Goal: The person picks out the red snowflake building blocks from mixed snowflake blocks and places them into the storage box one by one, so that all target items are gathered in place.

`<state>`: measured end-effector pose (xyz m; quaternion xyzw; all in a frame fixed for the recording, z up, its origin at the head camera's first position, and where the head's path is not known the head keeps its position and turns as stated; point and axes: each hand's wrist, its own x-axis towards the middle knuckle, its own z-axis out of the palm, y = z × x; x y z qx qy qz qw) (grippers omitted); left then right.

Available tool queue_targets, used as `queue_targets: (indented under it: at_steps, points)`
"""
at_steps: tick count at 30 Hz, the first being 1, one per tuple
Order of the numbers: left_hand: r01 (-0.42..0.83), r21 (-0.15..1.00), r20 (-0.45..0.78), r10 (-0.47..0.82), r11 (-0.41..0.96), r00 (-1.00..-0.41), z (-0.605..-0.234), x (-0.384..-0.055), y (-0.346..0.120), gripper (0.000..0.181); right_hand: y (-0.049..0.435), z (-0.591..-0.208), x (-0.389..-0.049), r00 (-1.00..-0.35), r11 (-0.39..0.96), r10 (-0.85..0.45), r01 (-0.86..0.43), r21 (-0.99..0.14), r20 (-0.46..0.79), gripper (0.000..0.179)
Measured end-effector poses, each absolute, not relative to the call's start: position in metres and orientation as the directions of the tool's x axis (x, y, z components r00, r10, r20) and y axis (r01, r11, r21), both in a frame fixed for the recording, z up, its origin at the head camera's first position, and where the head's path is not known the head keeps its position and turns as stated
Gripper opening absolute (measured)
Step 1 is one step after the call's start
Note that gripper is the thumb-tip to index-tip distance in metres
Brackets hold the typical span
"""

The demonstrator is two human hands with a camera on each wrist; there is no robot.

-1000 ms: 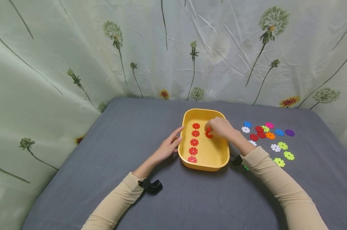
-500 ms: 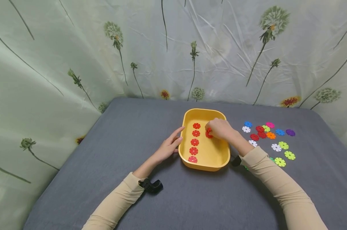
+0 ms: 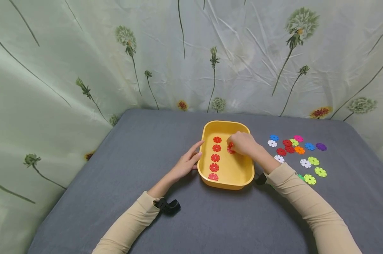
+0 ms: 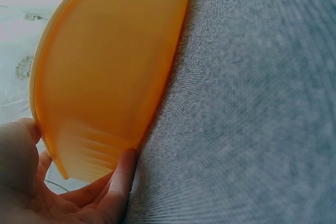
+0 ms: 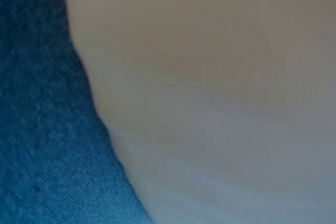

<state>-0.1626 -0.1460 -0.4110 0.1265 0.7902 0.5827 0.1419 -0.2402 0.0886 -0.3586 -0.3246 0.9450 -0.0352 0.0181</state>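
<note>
Widest first: the grey cloth-covered worktop [image 3: 191, 225] carries everything here, and a tug on that cloth could carry the loose pieces with it. Across its right side runs the beige right sleeve [image 3: 308, 203], low over part of a green notched disc [image 3: 300, 177]; a careless drag of the forearm might sweep that away. Now the yellow bin [image 3: 224, 185], mid-worktop, and the right arm reaches over its right wall. The black right wrist strap [image 3: 260, 179] sits very near that wall, so a sideways bump could nudge the bin and jolt its contents.

On to the hands! The left hand [image 3: 185, 164] is loosely spread, fingers against the bin's left outer wall, thumb at the rim, no real clench; a hard push from there could slide the bin. The right hand [image 3: 241, 141] is down inside, fingers curled, apparently pinching a red notched disc [image 3: 230, 149] in the right half of the bin. Whether a second piece lies under it, I can't tell; if so, they could stack or snag.

Left of it, a row of five red discs [image 3: 215, 157] lies tidy, and a trailing knuckle could spoil that line. Smallest danger: outside, overlapping red pieces [image 3: 290, 149] could come up two at once.
</note>
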Motion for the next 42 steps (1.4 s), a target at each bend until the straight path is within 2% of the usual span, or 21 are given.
queue_targets:
  at_steps: [7, 14, 25, 30, 35, 42]
  points:
    - [0.029, 0.951, -0.097, 0.387, 0.308, -0.917, -0.39, -0.155, -0.144, 0.052, 0.09, -0.359, -0.239, -0.807, 0.802, -0.591, -0.589, -0.097, 0.016, 0.016]
    - [0.022, 0.954, -0.094, 0.371, 0.298, -0.924, -0.406, -0.162, -0.146, 0.052, 0.093, -0.359, -0.232, -0.807, 0.8, -0.587, -0.59, -0.106, 0.061, 0.008]
    - [0.042, 0.956, -0.067, 0.353, 0.291, -0.933, -0.413, -0.163, -0.146, 0.049, 0.093, -0.36, -0.226, -0.783, 0.782, -0.622, -0.622, -0.051, 0.006, 0.003]
    - [0.025, 0.955, -0.087, 0.362, 0.294, -0.928, -0.409, -0.162, -0.146, 0.051, 0.094, -0.361, -0.226, -0.766, 0.766, -0.643, -0.642, -0.025, 0.003, 0.001]
    - [0.022, 0.951, -0.099, 0.372, 0.308, -0.923, -0.393, -0.155, -0.144, 0.052, 0.093, -0.361, -0.226, -0.768, 0.768, -0.64, -0.64, -0.025, 0.019, 0.006]
    - [0.028, 0.948, -0.099, 0.374, 0.318, -0.922, -0.381, -0.148, -0.143, 0.051, 0.094, -0.358, -0.226, -0.789, 0.787, -0.614, -0.614, -0.068, 0.022, 0.006]
